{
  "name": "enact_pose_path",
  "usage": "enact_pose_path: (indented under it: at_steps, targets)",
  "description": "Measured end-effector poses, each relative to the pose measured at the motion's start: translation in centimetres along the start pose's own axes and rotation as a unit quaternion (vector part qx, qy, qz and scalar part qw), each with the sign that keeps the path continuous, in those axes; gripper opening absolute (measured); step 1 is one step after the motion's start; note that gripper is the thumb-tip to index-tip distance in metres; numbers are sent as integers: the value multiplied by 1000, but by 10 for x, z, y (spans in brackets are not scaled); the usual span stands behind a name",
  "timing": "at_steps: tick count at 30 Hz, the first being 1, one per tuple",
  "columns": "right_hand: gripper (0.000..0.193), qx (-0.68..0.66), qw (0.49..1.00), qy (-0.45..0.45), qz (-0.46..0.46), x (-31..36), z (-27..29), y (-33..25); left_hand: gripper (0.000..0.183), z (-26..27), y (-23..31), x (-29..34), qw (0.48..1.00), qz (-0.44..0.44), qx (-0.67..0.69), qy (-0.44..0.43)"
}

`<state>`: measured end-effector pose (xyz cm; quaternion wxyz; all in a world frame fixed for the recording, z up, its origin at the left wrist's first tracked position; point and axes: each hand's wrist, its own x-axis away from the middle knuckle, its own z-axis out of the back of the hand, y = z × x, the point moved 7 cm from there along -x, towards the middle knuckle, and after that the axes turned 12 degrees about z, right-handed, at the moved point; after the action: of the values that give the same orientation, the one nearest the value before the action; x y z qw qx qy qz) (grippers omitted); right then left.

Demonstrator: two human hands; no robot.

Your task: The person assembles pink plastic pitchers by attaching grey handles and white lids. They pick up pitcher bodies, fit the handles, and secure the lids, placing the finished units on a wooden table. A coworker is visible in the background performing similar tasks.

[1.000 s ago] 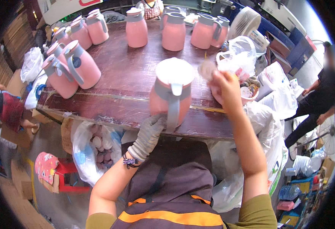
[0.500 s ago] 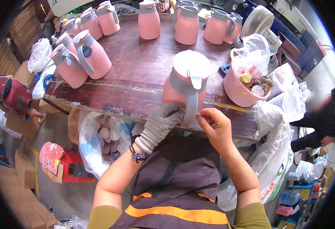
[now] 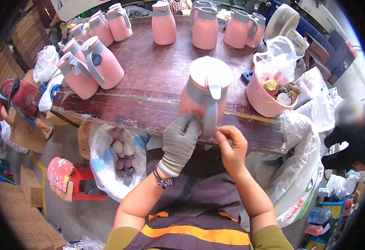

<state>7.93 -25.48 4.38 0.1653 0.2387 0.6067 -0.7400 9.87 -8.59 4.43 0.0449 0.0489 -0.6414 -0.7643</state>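
Note:
A pink thermos jug (image 3: 189, 106) with a grey collar, white lid and grey handle (image 3: 210, 116) stands at the table's near edge, handle toward me. My left hand (image 3: 180, 139), in a grey striped glove, is closed against the left side of the handle's lower part. A tiny yellowish bit shows at its fingertips. My bare right hand (image 3: 232, 148) pinches thumb and forefinger together just right of the handle's lower end. Whatever either hand holds is too small or hidden to name.
Several pink jugs (image 3: 107, 66) stand at the table's left and back. A pink bucket (image 3: 261, 98) of scraps sits at right, a white fan (image 3: 281, 23) behind it. Below the edge hangs a plastic bag of lids (image 3: 126, 156). A red stool (image 3: 82, 181) and people are nearby.
My left hand has turned more upright, its glove curling closer beside the handle. My right hand has shifted slightly down, still pinching. The jug stays in about the same place.

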Motion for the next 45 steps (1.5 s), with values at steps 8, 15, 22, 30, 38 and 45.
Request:
enact_pose_path:
  at_steps: [8, 15, 22, 30, 38, 45]
  targets:
    - [13, -435, 838, 210, -254, 30, -8, 55, 23, -10, -55, 1, 802, 158, 551, -168]
    - [15, -472, 827, 167, -254, 22, -20, 43, 21, -12, -13, 2, 678, 116, 680, -253]
    - [17, -656, 690, 121, -282, 12, -38, 36, 29, -12, -3, 3, 634, 134, 713, -269]
    - [12, -448, 873, 27, -191, -18, -20, 15, 45, 1, 17, -1, 737, 64, 601, -302]
    - [14, -210, 968, 140, -1, -24, -6, -37, 58, -2, 42, 18, 922, 32, 313, -224]
    - [16, -29, 990, 81, 115, -18, -11, -56, 43, 6, 47, 18, 961, -42, 236, -138]
